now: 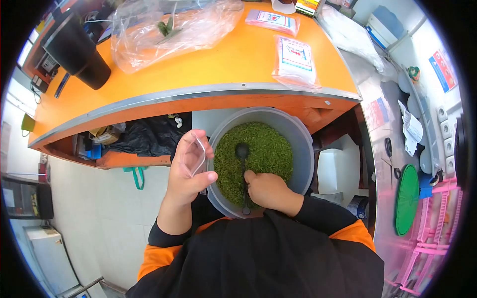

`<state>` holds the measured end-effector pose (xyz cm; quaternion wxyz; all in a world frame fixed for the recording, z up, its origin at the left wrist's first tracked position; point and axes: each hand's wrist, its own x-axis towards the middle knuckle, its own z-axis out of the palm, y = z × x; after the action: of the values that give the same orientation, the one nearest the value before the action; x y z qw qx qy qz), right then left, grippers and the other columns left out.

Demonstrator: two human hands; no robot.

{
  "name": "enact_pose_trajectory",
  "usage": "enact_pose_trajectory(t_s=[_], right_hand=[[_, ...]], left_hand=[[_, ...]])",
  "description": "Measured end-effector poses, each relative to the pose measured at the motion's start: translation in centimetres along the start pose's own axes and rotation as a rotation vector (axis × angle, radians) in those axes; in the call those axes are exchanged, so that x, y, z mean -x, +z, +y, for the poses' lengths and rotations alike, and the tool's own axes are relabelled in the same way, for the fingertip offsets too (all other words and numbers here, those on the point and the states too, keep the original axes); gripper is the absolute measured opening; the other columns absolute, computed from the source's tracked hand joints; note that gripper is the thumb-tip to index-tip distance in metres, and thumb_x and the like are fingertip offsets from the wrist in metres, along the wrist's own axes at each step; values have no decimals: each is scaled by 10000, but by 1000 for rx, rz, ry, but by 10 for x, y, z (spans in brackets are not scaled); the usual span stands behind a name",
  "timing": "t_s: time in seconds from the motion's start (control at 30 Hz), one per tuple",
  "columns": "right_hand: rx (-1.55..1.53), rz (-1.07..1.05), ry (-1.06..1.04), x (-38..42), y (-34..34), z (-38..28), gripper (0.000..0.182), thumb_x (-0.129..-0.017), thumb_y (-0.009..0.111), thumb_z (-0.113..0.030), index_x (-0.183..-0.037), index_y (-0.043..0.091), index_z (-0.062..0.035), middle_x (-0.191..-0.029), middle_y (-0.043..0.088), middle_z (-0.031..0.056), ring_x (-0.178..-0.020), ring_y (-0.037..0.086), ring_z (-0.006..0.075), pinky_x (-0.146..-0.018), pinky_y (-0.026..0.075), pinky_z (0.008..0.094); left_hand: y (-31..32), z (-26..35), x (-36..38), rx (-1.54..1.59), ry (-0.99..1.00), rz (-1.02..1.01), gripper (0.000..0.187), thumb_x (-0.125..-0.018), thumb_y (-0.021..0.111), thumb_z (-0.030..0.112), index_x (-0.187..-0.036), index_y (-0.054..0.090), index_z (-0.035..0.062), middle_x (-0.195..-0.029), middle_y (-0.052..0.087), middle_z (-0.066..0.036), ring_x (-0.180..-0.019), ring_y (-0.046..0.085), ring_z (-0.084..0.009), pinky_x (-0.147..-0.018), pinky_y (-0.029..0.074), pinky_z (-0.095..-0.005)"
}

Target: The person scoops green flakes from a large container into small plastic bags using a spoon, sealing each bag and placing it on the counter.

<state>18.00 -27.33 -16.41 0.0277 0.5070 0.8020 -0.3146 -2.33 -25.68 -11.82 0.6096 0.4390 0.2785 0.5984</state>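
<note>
My left hand (188, 171) is closed on a small clear plastic bag (198, 158), its mouth spread apart between thumb and fingers, beside the left rim of a large translucent tub (302, 149). Chopped green leaf (271, 144) fills much of the tub. Inside the tub's outline, my right hand (268, 188) grips the handle of a black spoon (242, 151). The spoon's round bowl lies on the green leaf, and its handle end points toward my body.
An orange-topped table (198, 67) stands in front, carrying a black tumbler (82, 54), a large clear plastic bag (134, 42) and packs of small bags (296, 58). To the right are scissors (389, 149), a green round lid (407, 198) and a pink rack (437, 218).
</note>
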Motion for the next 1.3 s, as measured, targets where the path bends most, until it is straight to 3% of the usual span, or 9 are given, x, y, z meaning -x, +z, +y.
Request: enact_pose_trajectory(t_s=[0.07, 0.17, 0.27, 0.37, 0.5, 0.7, 0.93, 1.1, 1.3], right_hand=[[-73, 111, -61, -3, 1, -1, 279, -805, 567, -215, -1016, 546, -34, -766, 626, 188, -743, 618, 367, -677, 484, 466], [-123, -76, -194, -13, 9, 11, 299, -820, 487, -184, -1051, 533, 0, -785, 627, 221, -770, 615, 388, -696, 480, 484], [94, -152, -103, -4, -9, 7, 276, -809, 492, -154, -1029, 535, 8, -789, 631, 217, -758, 616, 387, -665, 490, 471], [233, 59, 143, -6, -16, 19, 230, -797, 506, -125, -982, 543, 6, -779, 632, 197, -741, 626, 362, -633, 502, 450], [402, 322, 114, -10, -25, 30, 205, -773, 517, -106, -951, 551, -9, -738, 616, 149, -719, 638, 320, -611, 509, 429], [138, 107, -7, 19, -29, 17, 145, -813, 505, -158, -830, 608, -58, -729, 627, 140, -729, 629, 320, -624, 496, 434], [-34, 385, 108, 52, -63, 31, 168, -813, 535, -195, -820, 661, -84, -758, 642, 126, -705, 616, 328, -630, 491, 425], [-55, 526, 163, 72, -75, 33, 153, -798, 573, -193, -836, 668, -79, -760, 645, 131, -705, 620, 316, -624, 495, 405], [-310, 631, 214, 88, -84, 42, 132, -759, 626, -166, -797, 668, -47, -739, 646, 121, -664, 621, 297, -591, 485, 359]], left_hand=[[0, -1, 1, -45, 24, -21, 779, -603, 780, 112, -1269, 379, 58, -1012, 426, -10, -943, 417, -128, -868, 341, -283], [-1, -1, 1, -101, 32, -64, 805, -596, 790, 122, -1278, 366, 59, -1018, 421, -4, -949, 409, -121, -873, 323, -277], [0, 3, 3, -126, 7, -78, 819, -600, 796, 148, -1284, 355, 57, -1020, 407, 2, -953, 400, -114, -875, 312, -272], [3, 7, 4, -166, -20, -100, 822, -605, 799, 174, -1280, 346, 52, -1037, 393, -1, -987, 390, -118, -907, 297, -274], [3, 3, 5, -292, -7, -145, 831, -606, 798, 197, -1276, 329, 51, -1098, 374, -28, -1060, 371, -143, -958, 263, -281], [9, -4, 0, -258, 93, -171, 910, -607, 800, 190, -1307, 226, 102, -1165, 322, -73, -1131, 314, -189, -986, 229, -357], [22, -21, -4, -270, 132, -240, 972, -599, 823, 220, -1304, 161, 125, -1184, 301, -101, -1173, 283, -231, -1032, 159, -416], [26, -23, -12, -681, 56, -324, 794, -618, 814, 326, -1257, 425, 59, -1229, 412, -155, -1187, 364, -314, -1004, 297, -399], [39, -36, -13, -967, -12, -228, 782, -621, 808, 326, -1260, 447, 54, -1202, 483, -146, -1168, 399, -328, -989, 322, -406]])
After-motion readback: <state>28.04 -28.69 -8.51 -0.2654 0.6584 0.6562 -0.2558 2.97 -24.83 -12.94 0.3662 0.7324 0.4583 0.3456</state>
